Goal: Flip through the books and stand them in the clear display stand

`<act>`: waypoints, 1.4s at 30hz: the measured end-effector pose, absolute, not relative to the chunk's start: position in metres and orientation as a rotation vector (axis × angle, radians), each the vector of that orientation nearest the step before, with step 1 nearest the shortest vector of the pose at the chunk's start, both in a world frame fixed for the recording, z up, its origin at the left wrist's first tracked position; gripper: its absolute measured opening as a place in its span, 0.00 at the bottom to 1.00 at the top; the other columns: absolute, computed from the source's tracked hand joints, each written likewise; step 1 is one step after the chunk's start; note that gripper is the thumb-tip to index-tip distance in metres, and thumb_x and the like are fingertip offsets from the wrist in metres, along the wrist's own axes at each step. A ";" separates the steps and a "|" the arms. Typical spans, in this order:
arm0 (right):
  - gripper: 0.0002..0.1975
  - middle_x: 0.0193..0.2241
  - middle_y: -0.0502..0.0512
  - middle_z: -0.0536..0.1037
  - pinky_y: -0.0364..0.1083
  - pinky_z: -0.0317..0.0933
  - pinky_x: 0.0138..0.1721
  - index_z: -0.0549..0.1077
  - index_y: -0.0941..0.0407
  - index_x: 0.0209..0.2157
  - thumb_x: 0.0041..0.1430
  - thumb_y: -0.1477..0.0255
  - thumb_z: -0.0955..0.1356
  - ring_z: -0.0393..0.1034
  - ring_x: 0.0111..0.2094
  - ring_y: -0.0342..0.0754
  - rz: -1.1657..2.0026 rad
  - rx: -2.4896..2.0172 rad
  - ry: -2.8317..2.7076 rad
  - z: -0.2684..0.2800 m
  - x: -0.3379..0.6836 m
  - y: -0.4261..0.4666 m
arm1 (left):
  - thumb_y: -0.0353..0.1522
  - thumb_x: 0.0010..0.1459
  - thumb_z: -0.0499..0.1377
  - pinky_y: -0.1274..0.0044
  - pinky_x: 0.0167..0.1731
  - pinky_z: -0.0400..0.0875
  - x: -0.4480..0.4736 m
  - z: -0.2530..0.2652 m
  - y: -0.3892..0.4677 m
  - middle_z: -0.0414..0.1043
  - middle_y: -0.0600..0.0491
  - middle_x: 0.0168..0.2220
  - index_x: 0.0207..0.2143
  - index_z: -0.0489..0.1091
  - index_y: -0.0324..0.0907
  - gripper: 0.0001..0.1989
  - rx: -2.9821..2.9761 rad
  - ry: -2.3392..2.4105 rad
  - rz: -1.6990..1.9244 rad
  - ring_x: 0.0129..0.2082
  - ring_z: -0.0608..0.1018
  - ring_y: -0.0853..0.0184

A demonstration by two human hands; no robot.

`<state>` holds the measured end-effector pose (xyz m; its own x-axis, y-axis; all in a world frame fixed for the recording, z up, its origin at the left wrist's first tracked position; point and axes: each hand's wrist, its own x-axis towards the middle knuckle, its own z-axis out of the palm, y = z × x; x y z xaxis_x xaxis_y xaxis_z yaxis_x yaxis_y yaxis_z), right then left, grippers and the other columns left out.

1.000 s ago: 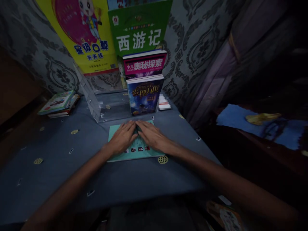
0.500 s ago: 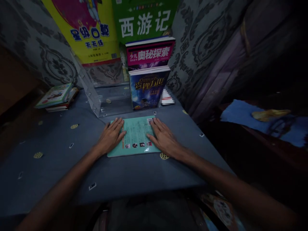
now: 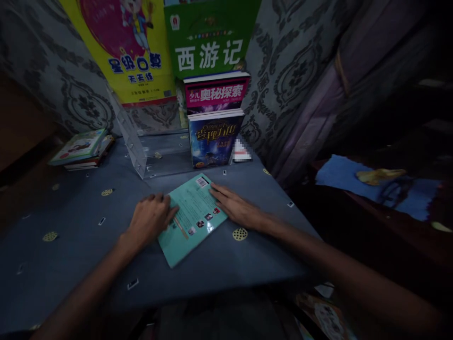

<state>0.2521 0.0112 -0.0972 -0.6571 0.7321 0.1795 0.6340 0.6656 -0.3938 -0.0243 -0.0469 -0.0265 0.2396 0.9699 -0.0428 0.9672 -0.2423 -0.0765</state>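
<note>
A turquoise book (image 3: 193, 215) lies turned at an angle on the blue tablecloth, back cover up, its barcode at the far corner and small photos along its near right side. At its left edge is my left hand (image 3: 150, 217), the fingers curled and the thumb over the cover. My right hand (image 3: 237, 205) rests against the right edge with its fingers stretched out; its thumb is hidden. Just beyond the book, a blue paperback (image 3: 214, 141) stands upright in a clear acrylic stand (image 3: 130, 134), in front of a pink-banded book (image 3: 216, 94).
Taller at the back stand a green book (image 3: 208, 52) and a yellow workbook (image 3: 141, 66), near the patterned wall. Several books lie in a stack (image 3: 83, 146) at the far left of the table (image 3: 88, 245). A blue cloth (image 3: 339, 177) lies off to the right, past the table edge.
The turquoise book has turned counterclockwise, its left end swinging nearer. My left hand has gone from lying flat to curled at its edge. The camera view has shifted slightly.
</note>
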 end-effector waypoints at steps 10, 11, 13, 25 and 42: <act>0.30 0.67 0.61 0.65 0.57 0.46 0.71 0.66 0.58 0.65 0.61 0.84 0.61 0.52 0.71 0.49 0.422 -0.561 -2.755 -0.086 0.191 0.068 | 0.35 0.70 0.48 0.64 0.39 0.74 -0.015 -0.022 -0.056 0.78 0.38 0.40 0.40 0.74 0.38 0.17 -2.436 -1.956 -0.009 0.42 0.81 0.50; 0.30 0.67 0.62 0.65 0.58 0.46 0.71 0.65 0.58 0.65 0.62 0.83 0.61 0.52 0.71 0.50 0.397 -0.582 -2.738 -0.088 0.186 0.064 | 0.32 0.69 0.48 0.64 0.43 0.75 -0.018 -0.028 -0.047 0.77 0.38 0.44 0.44 0.73 0.38 0.14 -2.449 -1.906 -0.137 0.47 0.80 0.50; 0.28 0.68 0.64 0.63 0.59 0.47 0.71 0.64 0.58 0.66 0.64 0.79 0.62 0.52 0.71 0.52 0.358 -0.657 -2.710 -0.095 0.178 0.055 | 0.29 0.68 0.50 0.63 0.53 0.72 -0.024 -0.045 -0.030 0.74 0.39 0.53 0.53 0.68 0.39 0.14 -2.549 -1.801 -0.348 0.55 0.76 0.54; 0.30 0.70 0.67 0.59 0.62 0.49 0.70 0.60 0.61 0.68 0.73 0.60 0.57 0.47 0.72 0.59 0.294 -1.118 -2.549 -0.106 0.206 0.013 | 0.33 0.70 0.49 0.60 0.62 0.67 -0.038 -0.089 -0.006 0.73 0.41 0.60 0.61 0.65 0.38 0.20 -2.611 -1.650 -0.565 0.62 0.73 0.56; 0.31 0.72 0.72 0.49 0.65 0.47 0.71 0.55 0.65 0.70 0.73 0.62 0.56 0.41 0.73 0.63 0.545 -1.229 -2.448 -0.103 0.233 -0.001 | 0.43 0.70 0.47 0.55 0.62 0.68 -0.051 -0.110 -0.012 0.70 0.39 0.62 0.58 0.69 0.37 0.25 -2.469 -1.624 -0.810 0.64 0.70 0.51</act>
<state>0.2326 -0.0011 -0.1027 -0.5643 0.8148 0.1332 0.6815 0.5507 -0.4819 -0.0509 -0.0122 -0.1095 0.2996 0.8323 0.4664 0.8732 -0.4361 0.2174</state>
